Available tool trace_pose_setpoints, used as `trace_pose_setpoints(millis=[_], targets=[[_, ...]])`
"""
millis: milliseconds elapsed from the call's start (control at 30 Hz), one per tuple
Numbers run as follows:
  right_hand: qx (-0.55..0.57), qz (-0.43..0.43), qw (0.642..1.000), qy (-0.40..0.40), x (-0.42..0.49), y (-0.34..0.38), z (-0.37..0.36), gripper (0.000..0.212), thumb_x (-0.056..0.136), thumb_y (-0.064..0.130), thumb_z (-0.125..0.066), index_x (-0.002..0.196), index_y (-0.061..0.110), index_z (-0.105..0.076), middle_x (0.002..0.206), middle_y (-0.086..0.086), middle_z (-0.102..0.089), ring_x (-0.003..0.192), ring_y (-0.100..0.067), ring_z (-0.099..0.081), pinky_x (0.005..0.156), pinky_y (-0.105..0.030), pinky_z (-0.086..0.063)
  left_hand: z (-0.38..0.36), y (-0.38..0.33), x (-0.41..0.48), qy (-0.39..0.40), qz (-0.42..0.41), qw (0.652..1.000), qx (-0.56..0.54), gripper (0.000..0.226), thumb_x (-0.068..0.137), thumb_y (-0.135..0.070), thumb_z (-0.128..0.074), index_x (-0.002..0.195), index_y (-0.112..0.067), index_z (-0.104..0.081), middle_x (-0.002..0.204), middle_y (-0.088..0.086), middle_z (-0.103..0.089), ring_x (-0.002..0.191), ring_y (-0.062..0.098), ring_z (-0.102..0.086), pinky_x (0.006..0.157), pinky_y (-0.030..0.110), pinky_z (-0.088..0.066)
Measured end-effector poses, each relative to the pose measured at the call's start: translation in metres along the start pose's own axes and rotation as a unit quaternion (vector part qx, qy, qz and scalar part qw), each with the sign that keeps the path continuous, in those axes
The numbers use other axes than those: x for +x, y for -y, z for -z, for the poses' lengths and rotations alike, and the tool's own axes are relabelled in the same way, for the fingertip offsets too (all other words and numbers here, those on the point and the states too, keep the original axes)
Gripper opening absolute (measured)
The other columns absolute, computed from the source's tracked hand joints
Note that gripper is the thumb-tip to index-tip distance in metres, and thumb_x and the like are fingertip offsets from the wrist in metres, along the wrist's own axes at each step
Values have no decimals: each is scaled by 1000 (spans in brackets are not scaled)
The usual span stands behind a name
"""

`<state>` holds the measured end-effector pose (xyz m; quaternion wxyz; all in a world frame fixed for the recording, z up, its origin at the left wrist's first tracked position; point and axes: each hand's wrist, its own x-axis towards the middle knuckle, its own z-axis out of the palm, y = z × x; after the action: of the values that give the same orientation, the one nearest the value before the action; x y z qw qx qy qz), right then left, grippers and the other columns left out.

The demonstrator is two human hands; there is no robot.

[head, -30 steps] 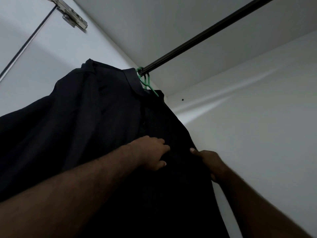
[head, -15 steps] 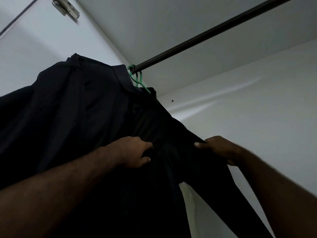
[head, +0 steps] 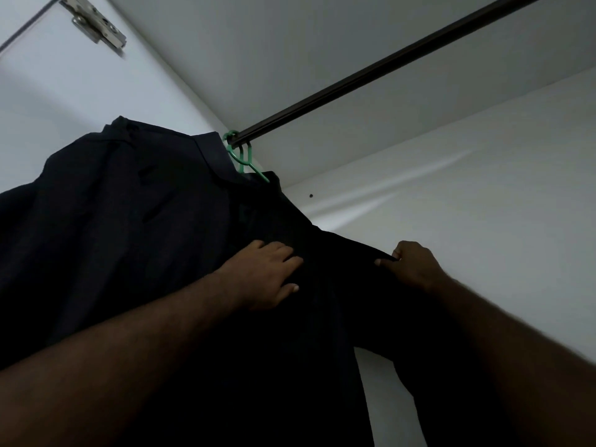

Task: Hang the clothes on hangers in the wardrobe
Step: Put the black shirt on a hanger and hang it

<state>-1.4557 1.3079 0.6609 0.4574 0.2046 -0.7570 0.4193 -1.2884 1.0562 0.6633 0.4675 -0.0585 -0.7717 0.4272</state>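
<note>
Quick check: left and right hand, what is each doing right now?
Left hand: open, resting flat on the shirt.
Right hand: closed, pinching the shirt.

dark shirts (head: 129, 237) crowd rail's (head: 387, 66) left end, rail bare rightward
</note>
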Motion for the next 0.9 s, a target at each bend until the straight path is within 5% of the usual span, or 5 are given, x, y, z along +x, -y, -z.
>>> trace_pose_setpoints(millis=[133, 300, 533, 633, 900], targets=[[49, 24, 998, -18, 5, -2, -2, 34, 93, 44, -63, 75, 15, -57, 85, -4, -60, 88, -25, -59, 78, -35, -46, 8, 7, 50, 11, 10, 999, 51, 48, 101, -37, -37, 146, -18, -36, 151, 6, -36, 142, 22, -28, 114, 39, -24], [39, 15, 999, -5, 11, -7, -6, 32, 91, 36, -68, 66, 21, -53, 73, 2, -57, 83, -24, -58, 68, -30, -38, 26, 39, 115, 0, 27, 993, 119, 44, 99, -28, -41, 142, -16, -40, 147, 8, -42, 137, 24, -36, 110, 42, -28], [154, 55, 986, -13, 4, -14, -2, 21, 86, 27, -75, 77, 16, -59, 68, 1, -59, 61, -13, -54, 55, -26, -37, 24, 40, 169, 132, 89, 985, 67, 39, 103, -34, -43, 137, -16, -46, 135, 9, -54, 134, 27, -39, 115, 58, -7], [188, 52, 981, -9, 3, -18, -3, 25, 84, 27, -78, 77, 10, -60, 66, -1, -57, 55, -12, -49, 50, -24, -33, 21, 37, 173, 168, 134, 976, 26, 34, 99, -29, -53, 129, -12, -55, 132, 12, -55, 131, 30, -43, 112, 58, -12], [141, -42, 987, -69, 3, -42, -13, 27, 86, 28, -74, 75, 15, -54, 78, -2, -58, 86, -24, -59, 69, -29, -37, 18, 32, 164, 7, 121, 993, 13, 27, 91, -8, -51, 116, -15, -57, 119, 7, -62, 121, 28, -46, 103, 43, -30]])
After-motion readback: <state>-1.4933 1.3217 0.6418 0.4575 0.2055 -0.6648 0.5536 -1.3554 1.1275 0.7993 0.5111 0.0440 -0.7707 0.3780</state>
